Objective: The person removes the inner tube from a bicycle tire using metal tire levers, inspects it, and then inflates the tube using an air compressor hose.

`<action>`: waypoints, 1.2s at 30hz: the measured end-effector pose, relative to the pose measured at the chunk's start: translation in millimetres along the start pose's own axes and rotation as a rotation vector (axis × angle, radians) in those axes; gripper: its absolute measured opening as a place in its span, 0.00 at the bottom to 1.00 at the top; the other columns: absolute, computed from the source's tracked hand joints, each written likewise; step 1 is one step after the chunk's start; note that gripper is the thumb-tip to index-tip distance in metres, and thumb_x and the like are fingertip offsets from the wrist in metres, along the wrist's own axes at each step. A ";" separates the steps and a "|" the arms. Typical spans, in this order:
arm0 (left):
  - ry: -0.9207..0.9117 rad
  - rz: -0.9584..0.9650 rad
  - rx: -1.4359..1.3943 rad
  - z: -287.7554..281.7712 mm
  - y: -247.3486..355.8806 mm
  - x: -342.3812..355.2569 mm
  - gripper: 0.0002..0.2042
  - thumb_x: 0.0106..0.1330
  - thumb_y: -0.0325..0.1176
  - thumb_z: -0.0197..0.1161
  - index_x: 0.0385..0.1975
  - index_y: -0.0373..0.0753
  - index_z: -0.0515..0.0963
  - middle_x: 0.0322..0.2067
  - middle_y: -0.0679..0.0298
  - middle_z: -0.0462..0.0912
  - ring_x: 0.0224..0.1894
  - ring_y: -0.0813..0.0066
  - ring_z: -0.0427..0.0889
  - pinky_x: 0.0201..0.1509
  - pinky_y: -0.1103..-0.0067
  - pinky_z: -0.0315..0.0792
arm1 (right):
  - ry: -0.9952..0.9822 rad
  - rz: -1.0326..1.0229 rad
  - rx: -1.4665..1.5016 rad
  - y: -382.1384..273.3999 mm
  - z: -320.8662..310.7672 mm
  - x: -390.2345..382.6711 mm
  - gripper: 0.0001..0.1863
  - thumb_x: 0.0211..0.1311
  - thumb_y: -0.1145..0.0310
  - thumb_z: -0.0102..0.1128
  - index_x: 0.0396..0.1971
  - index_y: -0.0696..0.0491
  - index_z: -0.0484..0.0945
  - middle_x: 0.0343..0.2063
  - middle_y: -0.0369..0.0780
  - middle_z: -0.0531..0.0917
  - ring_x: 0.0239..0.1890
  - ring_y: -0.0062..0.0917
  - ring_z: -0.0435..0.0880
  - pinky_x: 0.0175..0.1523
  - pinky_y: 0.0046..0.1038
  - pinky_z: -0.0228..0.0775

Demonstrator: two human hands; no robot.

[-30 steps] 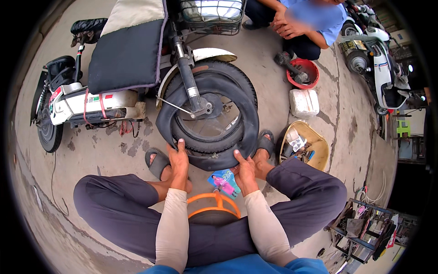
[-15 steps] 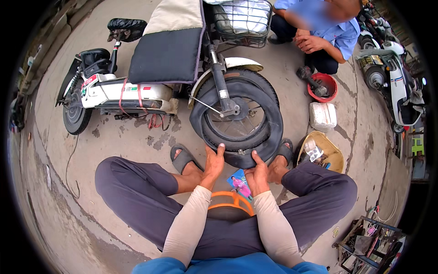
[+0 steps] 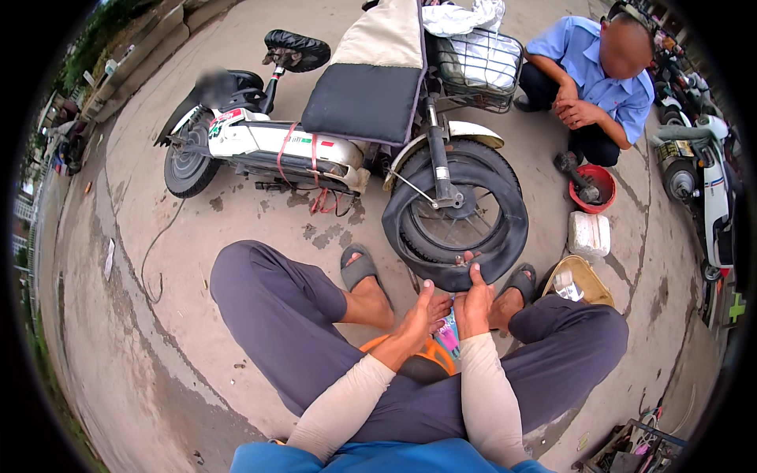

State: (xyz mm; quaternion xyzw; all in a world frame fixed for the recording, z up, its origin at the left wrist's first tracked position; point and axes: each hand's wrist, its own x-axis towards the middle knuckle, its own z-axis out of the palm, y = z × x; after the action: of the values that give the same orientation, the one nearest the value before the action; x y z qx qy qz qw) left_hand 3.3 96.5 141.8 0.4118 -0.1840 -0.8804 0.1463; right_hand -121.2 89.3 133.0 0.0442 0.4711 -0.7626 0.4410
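A white scooter (image 3: pixel 260 150) lies on its side in front of me. Around its front wheel (image 3: pixel 505 177) hangs a slack black inner tube (image 3: pixel 406 244), looped loosely outside the rim. At the tube's near edge, my right hand (image 3: pixel 475 306) has its thumb on top and its other fingers partly hidden; it grips the rubber beside a small metal valve. My left hand (image 3: pixel 418 322) is just left of it, off the tube, with its thumb raised and its fingers stretched toward the right hand. A colourful printed card (image 3: pixel 448 335) shows partly behind my hands.
An orange-rimmed stool (image 3: pixel 378 343) sits between my legs. To the right are a tan tub (image 3: pixel 595 276) with items, a white block (image 3: pixel 589 234) and a red bowl (image 3: pixel 603 185). A person in a light blue shirt (image 3: pixel 583 59) squats beyond. A tool crate (image 3: pixel 631 453) stands lower right.
My left hand has let go of the tube and come back toward the right hand. My right hand stays at the tube's near edge. The whole view has shifted, moving the scene rightward.
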 end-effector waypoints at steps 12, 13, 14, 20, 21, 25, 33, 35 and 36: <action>-0.101 0.146 0.012 14.5 18.0 -10.9 0.48 0.69 0.70 0.24 0.69 0.24 0.49 0.68 0.43 0.56 0.72 0.58 0.55 0.74 0.68 0.50 | -0.170 -0.141 -0.517 5.6 10.7 -27.7 0.14 0.67 0.71 0.56 0.50 0.58 0.79 0.47 0.40 0.84 0.44 0.25 0.81 0.51 0.28 0.73; -0.178 0.191 0.067 19.2 19.2 -11.6 0.46 0.70 0.68 0.25 0.70 0.28 0.48 0.69 0.46 0.55 0.73 0.59 0.54 0.75 0.68 0.49 | -0.199 -0.219 -0.768 6.9 11.6 -32.3 0.14 0.66 0.71 0.56 0.49 0.58 0.80 0.46 0.39 0.84 0.44 0.23 0.81 0.50 0.26 0.72; -0.047 0.268 0.051 18.6 7.8 -4.3 0.35 0.72 0.61 0.35 0.64 0.35 0.58 0.60 0.53 0.66 0.63 0.61 0.66 0.66 0.69 0.60 | -0.206 -0.218 -0.874 11.4 15.0 -37.0 0.16 0.63 0.71 0.57 0.50 0.56 0.81 0.43 0.38 0.85 0.45 0.21 0.79 0.52 0.25 0.70; -0.023 0.324 0.734 45.7 5.6 -25.7 0.41 0.73 0.64 0.33 0.64 0.26 0.61 0.64 0.39 0.62 0.67 0.50 0.63 0.70 0.68 0.58 | -0.113 -0.023 -0.820 -2.3 -15.6 2.0 0.12 0.62 0.69 0.60 0.42 0.59 0.82 0.33 0.36 0.83 0.36 0.20 0.76 0.44 0.27 0.68; -0.022 0.325 0.737 49.1 8.7 -32.1 0.41 0.73 0.64 0.33 0.64 0.26 0.61 0.64 0.39 0.62 0.67 0.50 0.63 0.70 0.68 0.58 | -0.003 0.016 -0.969 -11.7 -14.7 8.9 0.11 0.62 0.69 0.60 0.40 0.59 0.82 0.28 0.35 0.82 0.30 0.20 0.75 0.38 0.29 0.67; -0.110 0.699 0.841 63.9 40.2 -77.8 0.23 0.72 0.41 0.54 0.59 0.31 0.70 0.64 0.45 0.64 0.66 0.58 0.65 0.66 0.69 0.62 | 0.083 0.033 -0.417 12.2 -45.3 32.4 0.07 0.64 0.72 0.59 0.39 0.57 0.80 0.34 0.37 0.84 0.33 0.24 0.78 0.38 0.29 0.69; 0.773 1.493 0.573 -18.9 168.5 -180.5 0.07 0.66 0.22 0.61 0.42 0.31 0.78 0.33 0.64 0.77 0.33 0.80 0.76 0.40 0.85 0.71 | 0.194 0.116 -0.258 12.4 -51.1 39.3 0.14 0.56 0.82 0.62 0.43 0.56 0.76 0.38 0.40 0.83 0.35 0.31 0.85 0.35 0.33 0.80; 0.907 1.325 0.422 -67.3 200.1 -174.5 0.09 0.69 0.33 0.63 0.42 0.33 0.78 0.26 0.70 0.76 0.28 0.85 0.71 0.35 0.88 0.67 | 0.107 0.117 -0.305 12.1 -62.5 47.7 0.18 0.52 0.86 0.62 0.45 0.57 0.76 0.38 0.41 0.83 0.36 0.34 0.85 0.37 0.35 0.81; 0.900 1.246 0.438 -107.8 206.9 -159.7 0.09 0.69 0.33 0.63 0.41 0.34 0.79 0.27 0.71 0.77 0.28 0.85 0.70 0.34 0.87 0.66 | 0.113 0.122 -0.310 6.2 -40.2 31.8 0.19 0.50 0.88 0.62 0.44 0.60 0.77 0.37 0.40 0.83 0.33 0.28 0.83 0.37 0.26 0.76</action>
State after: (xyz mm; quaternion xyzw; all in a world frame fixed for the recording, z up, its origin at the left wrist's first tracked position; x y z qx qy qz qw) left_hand 207.9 -44.1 277.0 0.5685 -0.4724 -0.3298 0.5873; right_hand -150.1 98.7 91.2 0.0469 0.6035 -0.6492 0.4607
